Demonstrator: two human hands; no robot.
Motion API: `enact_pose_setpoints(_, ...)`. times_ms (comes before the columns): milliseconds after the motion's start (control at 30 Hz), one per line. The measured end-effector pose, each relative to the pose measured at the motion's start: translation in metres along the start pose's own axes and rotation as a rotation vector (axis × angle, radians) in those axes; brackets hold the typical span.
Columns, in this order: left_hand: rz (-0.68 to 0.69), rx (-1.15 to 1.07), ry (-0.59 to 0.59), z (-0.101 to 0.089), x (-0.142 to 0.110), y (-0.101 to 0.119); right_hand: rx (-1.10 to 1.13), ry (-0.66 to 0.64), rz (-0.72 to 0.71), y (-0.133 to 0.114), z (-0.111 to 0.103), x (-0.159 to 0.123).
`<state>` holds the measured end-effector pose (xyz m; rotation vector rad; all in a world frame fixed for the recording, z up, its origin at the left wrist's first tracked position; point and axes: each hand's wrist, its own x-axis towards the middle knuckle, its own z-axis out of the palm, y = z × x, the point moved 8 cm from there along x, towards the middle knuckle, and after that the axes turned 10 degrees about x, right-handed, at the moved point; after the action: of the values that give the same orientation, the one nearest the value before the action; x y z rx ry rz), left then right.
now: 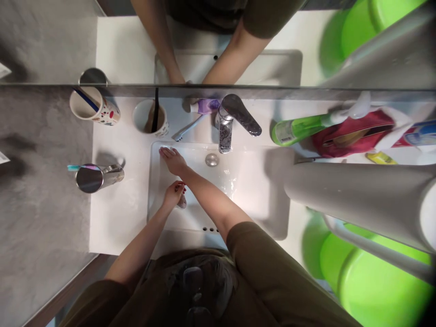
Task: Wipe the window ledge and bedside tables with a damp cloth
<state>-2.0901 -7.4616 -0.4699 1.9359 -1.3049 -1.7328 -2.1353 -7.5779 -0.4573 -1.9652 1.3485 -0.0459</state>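
At the left end of the sink (260, 190), the left hand (172, 195) grips a greyish item (182, 202), which could slip if wet, while the empty right hand (173, 161) spreads flat.

Sink (252, 195): plain white. Counter (129, 222): white. Held object (182, 202): greyish. Tap (240, 114): silver, reflective. Patterned cup (111, 113): off-white, red and dark motifs. Toothbrush (192, 127): light blue. Tube (207, 106): purple, white cap. Pump bottle (301, 130): translucent green. Pouch (374, 120): dark red. Bucket (384, 281): bright green. Sleeve (262, 259): olive-brown. Wall (44, 204): mottled grey.
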Motion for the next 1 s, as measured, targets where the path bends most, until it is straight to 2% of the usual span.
enact_pose_setpoints(67, 0.0, -0.01, -0.013, 0.0, 0.0, 0.001, -0.03, -0.016, 0.047, 0.015, 0.004, -0.002)
enact_pose_setpoints(133, -0.001, -0.023, -0.024, 0.001, 0.001, 0.0, -0.069, -0.036, 0.145, 0.041, 0.003, -0.02)
enact_pose_setpoints(267, -0.009, -0.049, -0.041, 0.007, 0.003, -0.004, -0.133, -0.1, 0.331, 0.093, -0.008, -0.089)
enact_pose_setpoints(367, -0.006, -0.057, -0.055, 0.015, 0.005, -0.005, -0.16, -0.061, 0.446, 0.116, -0.018, -0.14)
enact_pose_setpoints(433, -0.004, -0.056, -0.066, 0.021, 0.005, -0.005, -0.147, -0.037, 0.512, 0.126, -0.018, -0.161)
enact_pose_setpoints(500, -0.005, -0.049, -0.075, 0.025, 0.004, -0.004, -0.118, -0.043, 0.535, 0.132, -0.012, -0.167)
enact_pose_setpoints(600, -0.005, -0.035, -0.083, 0.027, 0.003, -0.002, -0.096, -0.067, 0.542, 0.14, -0.003, -0.158)
enact_pose_setpoints(767, 0.007, -0.015, -0.078, 0.024, -0.002, 0.005, -0.076, -0.066, 0.592, 0.144, -0.012, -0.147)
enact_pose_setpoints(867, 0.038, -0.002, -0.071, 0.018, -0.008, 0.011, -0.054, -0.03, 0.629, 0.132, -0.021, -0.169)
enact_pose_setpoints(1000, 0.087, 0.015, -0.06, 0.009, -0.019, 0.018, -0.001, 0.021, 0.69, 0.112, -0.03, -0.221)
